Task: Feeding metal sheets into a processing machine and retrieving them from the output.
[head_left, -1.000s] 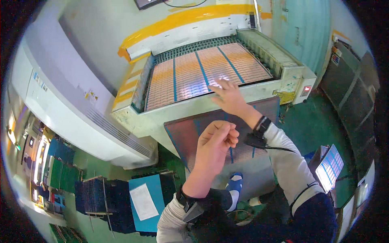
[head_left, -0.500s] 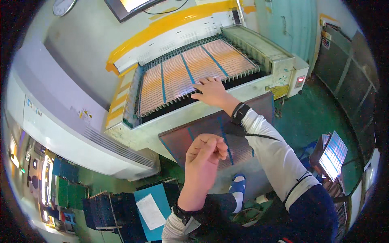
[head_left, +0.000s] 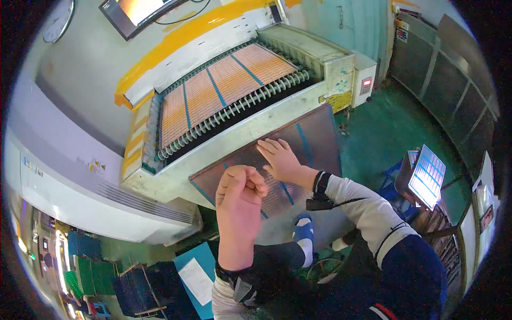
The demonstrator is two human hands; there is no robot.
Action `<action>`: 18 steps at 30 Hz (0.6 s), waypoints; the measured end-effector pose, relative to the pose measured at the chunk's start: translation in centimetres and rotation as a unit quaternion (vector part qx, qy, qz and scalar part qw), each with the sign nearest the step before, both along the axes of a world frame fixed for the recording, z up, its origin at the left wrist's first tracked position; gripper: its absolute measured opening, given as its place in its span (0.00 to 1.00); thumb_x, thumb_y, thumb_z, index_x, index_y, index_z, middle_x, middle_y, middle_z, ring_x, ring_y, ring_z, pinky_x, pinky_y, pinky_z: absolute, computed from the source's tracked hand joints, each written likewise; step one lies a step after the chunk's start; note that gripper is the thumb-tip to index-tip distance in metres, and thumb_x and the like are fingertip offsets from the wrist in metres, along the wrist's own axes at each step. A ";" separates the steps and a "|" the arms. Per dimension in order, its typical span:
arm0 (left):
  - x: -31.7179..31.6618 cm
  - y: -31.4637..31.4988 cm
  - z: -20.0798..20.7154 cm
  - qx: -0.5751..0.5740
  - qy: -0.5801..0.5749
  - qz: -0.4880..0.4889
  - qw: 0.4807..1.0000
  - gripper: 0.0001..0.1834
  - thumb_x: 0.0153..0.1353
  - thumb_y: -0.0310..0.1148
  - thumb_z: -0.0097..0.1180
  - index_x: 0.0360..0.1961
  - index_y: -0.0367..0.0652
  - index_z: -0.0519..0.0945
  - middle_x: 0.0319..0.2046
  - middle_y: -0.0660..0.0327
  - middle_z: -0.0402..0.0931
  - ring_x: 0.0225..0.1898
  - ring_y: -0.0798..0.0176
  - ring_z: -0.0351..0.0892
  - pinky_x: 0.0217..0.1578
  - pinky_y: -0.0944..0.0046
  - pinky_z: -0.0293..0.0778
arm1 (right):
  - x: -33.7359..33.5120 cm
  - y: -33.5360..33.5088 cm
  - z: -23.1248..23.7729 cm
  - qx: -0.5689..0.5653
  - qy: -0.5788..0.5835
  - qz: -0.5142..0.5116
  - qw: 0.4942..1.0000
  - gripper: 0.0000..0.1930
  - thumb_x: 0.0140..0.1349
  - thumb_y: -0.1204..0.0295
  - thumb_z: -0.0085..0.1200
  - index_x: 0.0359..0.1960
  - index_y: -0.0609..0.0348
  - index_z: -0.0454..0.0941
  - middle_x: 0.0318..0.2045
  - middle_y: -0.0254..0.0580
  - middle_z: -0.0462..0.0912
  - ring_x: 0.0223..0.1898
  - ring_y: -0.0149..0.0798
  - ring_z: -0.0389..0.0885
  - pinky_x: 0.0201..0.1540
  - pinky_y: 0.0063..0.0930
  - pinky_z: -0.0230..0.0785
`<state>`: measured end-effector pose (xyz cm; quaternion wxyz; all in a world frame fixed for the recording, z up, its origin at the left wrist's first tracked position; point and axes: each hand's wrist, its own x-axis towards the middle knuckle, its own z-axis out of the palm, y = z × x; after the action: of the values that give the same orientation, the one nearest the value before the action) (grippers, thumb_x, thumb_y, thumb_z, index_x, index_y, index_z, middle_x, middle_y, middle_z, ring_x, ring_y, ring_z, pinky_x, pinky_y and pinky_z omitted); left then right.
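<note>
My right hand (head_left: 282, 160) is open, fingers stretched out, in front of a dark copper-toned panel with blue strips (head_left: 290, 133). Whether it touches that panel I cannot tell. To its left, my left hand (head_left: 238, 205) is raised with fingers curled toward the thumb; nothing shows in them. The dark panel leans in front of the machine. A copper-coloured panel with blue strips (head_left: 221, 82) lies flat on the rollers (head_left: 234, 113) of the roller conveyor machine (head_left: 256, 128), beyond both hands.
At the right, a shiny panel with blue strips (head_left: 428, 176) stands tilted by a stack of boards. A control box (head_left: 365, 84) sits at the machine's right end. A white cabinet (head_left: 96, 181) fills the left. Lower left, a white paper (head_left: 196, 281) lies on a blue board (head_left: 184, 261).
My right hand has drawn back from the conveyor's front edge to the leaning panel. The panel on the rollers has shifted farther from the front edge. My left hand stays curled.
</note>
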<state>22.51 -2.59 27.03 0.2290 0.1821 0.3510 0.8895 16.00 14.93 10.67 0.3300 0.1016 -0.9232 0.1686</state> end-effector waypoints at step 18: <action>-15.3 -13.8 -17.0 -0.427 0.011 0.343 0.837 0.33 0.61 0.33 0.54 0.64 0.33 0.58 0.59 0.50 0.63 0.59 0.55 0.64 0.58 0.56 0.59 | 1.8 18.4 -3.8 -0.321 -0.007 -0.329 0.888 0.32 0.48 0.72 0.59 0.58 0.61 0.66 0.47 0.53 0.73 0.55 0.55 0.69 0.57 0.39 0.64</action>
<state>7.24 -16.39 9.98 -0.0397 -0.0558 0.7383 0.6710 17.80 33.37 6.82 0.3749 -0.3207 -0.8015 0.3378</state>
